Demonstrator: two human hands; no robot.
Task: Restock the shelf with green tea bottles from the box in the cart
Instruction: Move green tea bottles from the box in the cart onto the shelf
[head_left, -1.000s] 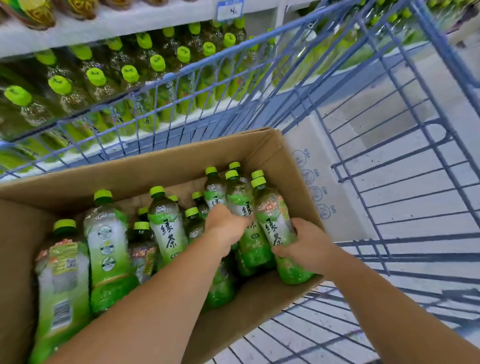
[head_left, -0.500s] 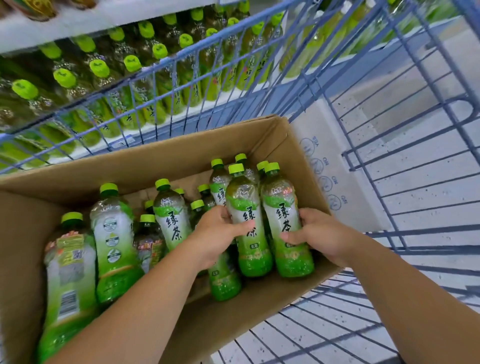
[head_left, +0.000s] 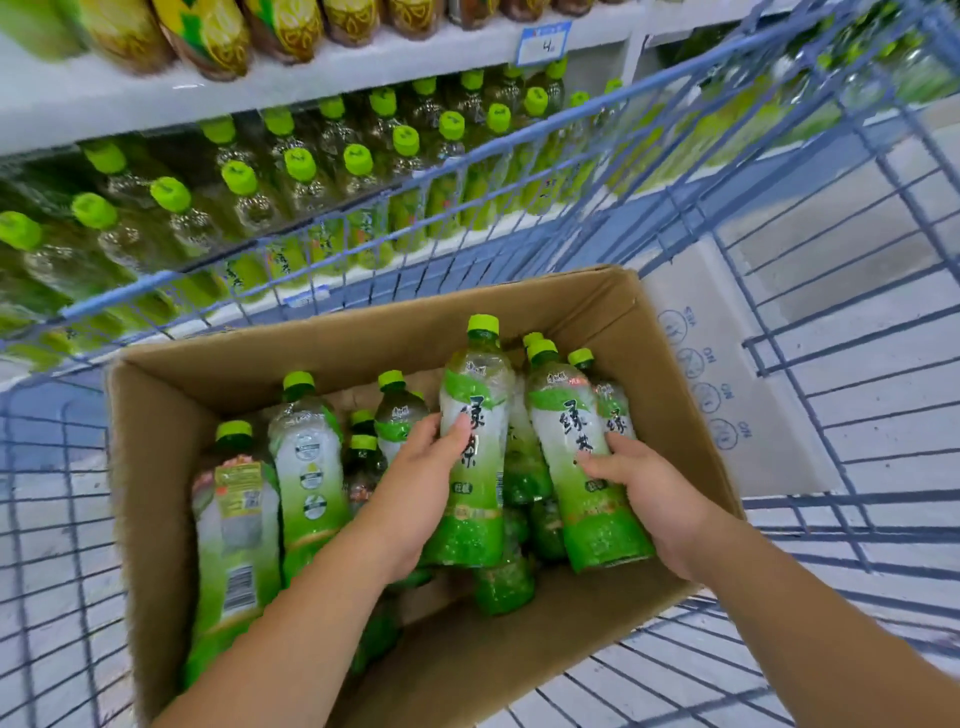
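A brown cardboard box (head_left: 545, 670) sits in the blue wire cart (head_left: 857, 332) and holds several green tea bottles with green caps. My left hand (head_left: 415, 499) grips one green tea bottle (head_left: 475, 415) by its middle, raised above the others. My right hand (head_left: 649, 499) grips a second green tea bottle (head_left: 566, 426) at its lower half, also lifted. More bottles (head_left: 306, 467) stand or lean in the box's left part. Beyond the cart rim the shelf (head_left: 426, 244) is lined with matching green tea bottles.
An upper shelf board (head_left: 311, 73) carries yellow-labelled bottles and a price tag (head_left: 543, 44). A flattened white carton (head_left: 717, 374) leans in the cart to the right of the box. The cart's wire walls surround the box on all sides.
Both hands have lifted their bottles higher out of the box, the left one furthest. The view has tilted up, showing more of the shelf.
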